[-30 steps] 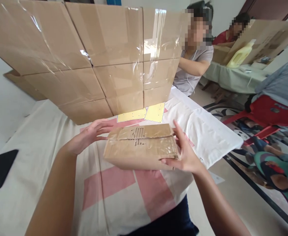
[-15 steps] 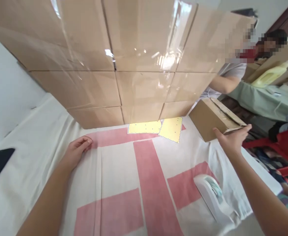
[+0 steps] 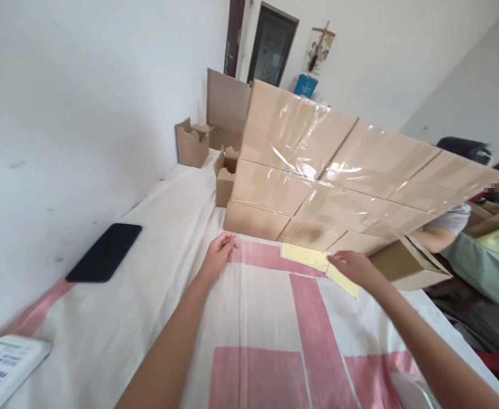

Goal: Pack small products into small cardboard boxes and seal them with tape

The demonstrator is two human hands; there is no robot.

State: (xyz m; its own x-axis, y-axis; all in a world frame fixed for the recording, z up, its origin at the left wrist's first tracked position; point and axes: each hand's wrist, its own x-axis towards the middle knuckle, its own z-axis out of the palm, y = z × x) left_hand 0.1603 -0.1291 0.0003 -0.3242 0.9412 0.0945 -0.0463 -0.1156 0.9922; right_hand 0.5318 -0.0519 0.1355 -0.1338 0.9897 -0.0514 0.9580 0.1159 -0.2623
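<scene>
My left hand [image 3: 220,254] rests on the tablecloth by the lower left corner of a large taped cardboard panel [image 3: 275,196]. Its fingers are loosely curled and a little apart, holding nothing. At the foot of the panel lie two yellow pieces with small dots: a long yellow piece [image 3: 302,257] and a second yellow piece [image 3: 343,282], their ends meeting. Over that join my right hand [image 3: 353,267] reaches in, fingers stretched out, tips at the yellow pieces; whether they touch is unclear. Just beyond the right hand is a cardboard box [image 3: 402,267].
A black phone-like slab [image 3: 107,253] and a white labelled box [image 3: 11,363] lie left on the cloth [image 3: 164,244]. Small cardboard boxes [image 3: 193,145] stand by the wall. A white tape dispenser [image 3: 411,389] is at lower right. A person's arm [image 3: 434,236] shows behind the panel.
My right hand has left the cardboard box and moved left to the yellow pieces. My left hand stays by the panel's corner. The view has swung left, showing more wall and room.
</scene>
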